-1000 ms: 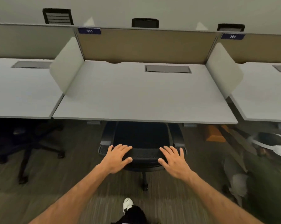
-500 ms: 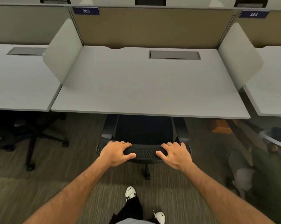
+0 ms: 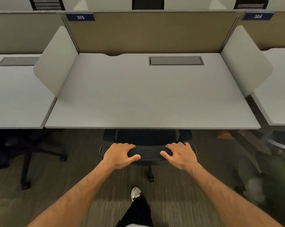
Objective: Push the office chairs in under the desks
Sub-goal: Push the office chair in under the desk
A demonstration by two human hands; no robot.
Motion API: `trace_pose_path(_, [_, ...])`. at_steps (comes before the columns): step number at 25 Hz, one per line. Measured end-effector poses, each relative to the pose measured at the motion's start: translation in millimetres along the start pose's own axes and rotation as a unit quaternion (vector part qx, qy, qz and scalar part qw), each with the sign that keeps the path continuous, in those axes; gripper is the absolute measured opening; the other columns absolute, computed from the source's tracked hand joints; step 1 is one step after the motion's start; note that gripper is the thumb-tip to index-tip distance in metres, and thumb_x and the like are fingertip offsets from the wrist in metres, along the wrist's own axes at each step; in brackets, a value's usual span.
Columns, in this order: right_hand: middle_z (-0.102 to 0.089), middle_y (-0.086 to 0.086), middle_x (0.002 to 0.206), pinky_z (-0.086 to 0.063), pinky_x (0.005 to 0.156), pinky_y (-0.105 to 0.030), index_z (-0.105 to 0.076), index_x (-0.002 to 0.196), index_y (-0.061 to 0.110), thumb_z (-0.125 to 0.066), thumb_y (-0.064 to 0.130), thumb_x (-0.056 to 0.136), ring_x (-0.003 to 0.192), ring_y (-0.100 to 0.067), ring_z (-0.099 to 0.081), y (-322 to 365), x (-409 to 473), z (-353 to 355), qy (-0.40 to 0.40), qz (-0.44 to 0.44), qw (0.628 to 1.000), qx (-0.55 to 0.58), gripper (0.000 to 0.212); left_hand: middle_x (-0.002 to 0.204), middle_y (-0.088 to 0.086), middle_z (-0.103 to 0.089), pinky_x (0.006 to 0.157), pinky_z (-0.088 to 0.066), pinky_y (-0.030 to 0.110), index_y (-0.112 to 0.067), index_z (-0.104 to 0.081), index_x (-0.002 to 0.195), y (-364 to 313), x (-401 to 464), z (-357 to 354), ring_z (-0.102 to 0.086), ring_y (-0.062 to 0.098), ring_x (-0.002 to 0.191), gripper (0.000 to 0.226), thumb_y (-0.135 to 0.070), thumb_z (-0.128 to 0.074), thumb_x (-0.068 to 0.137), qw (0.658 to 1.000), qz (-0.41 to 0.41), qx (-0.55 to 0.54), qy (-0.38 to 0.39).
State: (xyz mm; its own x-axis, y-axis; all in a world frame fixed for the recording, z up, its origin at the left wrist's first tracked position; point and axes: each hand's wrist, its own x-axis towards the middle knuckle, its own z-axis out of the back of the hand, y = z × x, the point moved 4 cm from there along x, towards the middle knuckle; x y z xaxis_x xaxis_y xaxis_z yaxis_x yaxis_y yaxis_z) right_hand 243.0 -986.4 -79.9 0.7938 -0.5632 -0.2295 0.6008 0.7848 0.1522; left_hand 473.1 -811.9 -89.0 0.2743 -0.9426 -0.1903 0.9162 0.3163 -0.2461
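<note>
There is only one view, so no second view shares any part of the scene. The camera sits on the person's head and looks forward and down. It is a wide lens, so straight lines bend at the sides. The desk (image 3: 151, 97) fills the middle, and its near edge runs across the picture just past the hands. The back panel (image 3: 148, 31) with the sign 305 (image 3: 80, 17) is at the top. The person's own arms, a leg and a shoe (image 3: 135, 193) reach in from the bottom, very near.
</note>
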Motion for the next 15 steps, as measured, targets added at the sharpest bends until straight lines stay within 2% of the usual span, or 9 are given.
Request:
trace_pose_path(3, [-0.07,0.011,0.117,-0.04,0.104,-0.05,-0.063,0.127,0.035,-0.003,0.087,0.085,0.108,-0.016,-0.062,-7,31,7,0.002,-0.014,1.0,0.013,0.09,0.113,-0.015,-0.07,0.088,-0.051,0.034,-0.034,-0.058,0.138,12,27,9,-0.065,0.008,0.095,0.091,-0.093,-0.018,0.083,1.0,-0.003,-0.008,-0.003])
trace_pose_path(6, [-0.07,0.012,0.121,-0.04,0.104,-0.05,-0.062,0.13,0.035,-0.01,0.086,0.088,0.11,-0.016,-0.062,-10,52,13,0.013,-0.01,1.0,0.012,0.084,0.11,-0.014,-0.07,0.082,-0.049,0.032,-0.032,-0.057,0.139,19,46,18,-0.063,0.008,0.091,0.09,-0.092,-0.019,0.084,1.0,-0.016,0.0,0.007])
trace_pose_path(9, [-0.069,0.011,0.12,-0.04,0.102,-0.048,-0.062,0.13,0.035,-0.015,0.084,0.088,0.11,-0.017,-0.061,-12,70,23,0.02,-0.018,0.999,0.029,0.08,0.116,-0.013,-0.07,0.088,-0.049,0.034,-0.032,-0.055,0.142,27,62,26,-0.064,0.01,0.096,0.092,-0.093,-0.019,0.083,1.0,-0.006,-0.01,0.008])
trace_pose_path(13, [-0.07,0.011,0.103,-0.046,0.094,-0.043,-0.067,0.11,0.034,-0.019,0.083,0.089,0.098,-0.017,-0.064,-11,88,35,0.029,-0.005,0.999,0.032,0.073,0.121,-0.012,-0.071,0.091,-0.052,0.036,-0.033,-0.057,0.14,36,78,30,-0.066,0.012,0.102,0.097,-0.097,-0.017,0.079,1.0,-0.004,-0.011,0.008])
trace_pose_path(15, [-0.072,0.01,0.101,-0.048,0.09,-0.042,-0.068,0.108,0.033,-0.017,0.085,0.088,0.096,-0.017,-0.065,-12,94,37,0.025,-0.002,0.999,0.036,0.075,0.119,-0.013,-0.071,0.089,-0.052,0.036,-0.033,-0.058,0.139,38,81,29,-0.066,0.011,0.1,0.097,-0.097,-0.018,0.079,1.0,0.001,-0.016,0.002])
